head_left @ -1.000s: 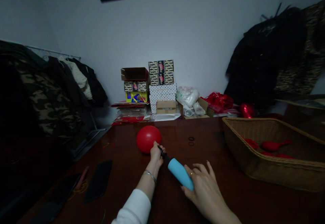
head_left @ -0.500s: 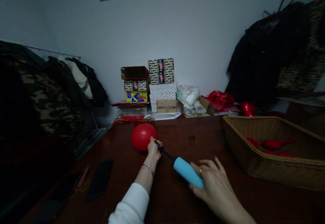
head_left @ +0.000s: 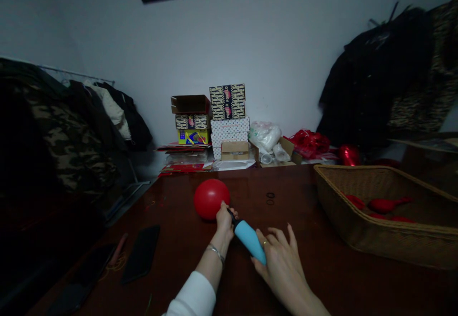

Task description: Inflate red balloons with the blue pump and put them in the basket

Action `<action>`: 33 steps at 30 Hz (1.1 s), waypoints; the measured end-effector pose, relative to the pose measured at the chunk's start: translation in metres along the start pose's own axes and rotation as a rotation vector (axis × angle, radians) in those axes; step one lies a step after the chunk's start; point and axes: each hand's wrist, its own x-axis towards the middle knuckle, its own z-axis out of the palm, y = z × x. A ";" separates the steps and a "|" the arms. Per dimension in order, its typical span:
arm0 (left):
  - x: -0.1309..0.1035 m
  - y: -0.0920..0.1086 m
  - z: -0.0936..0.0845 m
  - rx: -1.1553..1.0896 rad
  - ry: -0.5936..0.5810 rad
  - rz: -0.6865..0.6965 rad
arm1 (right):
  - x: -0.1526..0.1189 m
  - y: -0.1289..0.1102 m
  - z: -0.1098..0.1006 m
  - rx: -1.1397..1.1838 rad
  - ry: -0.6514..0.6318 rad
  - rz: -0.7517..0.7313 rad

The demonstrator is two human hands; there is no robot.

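Note:
A partly inflated red balloon [head_left: 211,197] hangs just above the table top, at the far side of my left hand [head_left: 224,221]. The fingers of that hand are closed around the balloon's neck and the black end of a balloon pump, so the join between them is hidden. The pump's light-blue barrel [head_left: 249,240] slants down to the right. My right hand [head_left: 284,263] grips its near end between thumb and index finger, the other fingers spread above it. The black rod hardly shows between the barrel and my left hand.
On the right of the dark wooden table [head_left: 286,187] stands a wicker basket [head_left: 393,244] with several red balloons [head_left: 388,205] inside. Dark flat objects, one a slab [head_left: 141,254], lie at the left. Stacked boxes [head_left: 229,134] and plastic bags [head_left: 265,135] line the far edge.
The blue barrel has slid up and left toward my left hand, covering the black rod. My right hand moved with it, while the balloon and my left hand shifted slightly right and nearer.

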 end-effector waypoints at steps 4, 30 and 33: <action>0.007 0.004 -0.002 0.013 0.019 0.014 | -0.001 0.002 -0.008 0.017 -0.041 0.005; -0.001 -0.006 -0.001 -0.041 -0.006 -0.008 | -0.002 0.005 -0.012 -0.020 -0.035 0.005; -0.004 -0.012 -0.002 -0.003 -0.004 0.000 | 0.000 0.004 0.000 -0.031 -0.013 0.012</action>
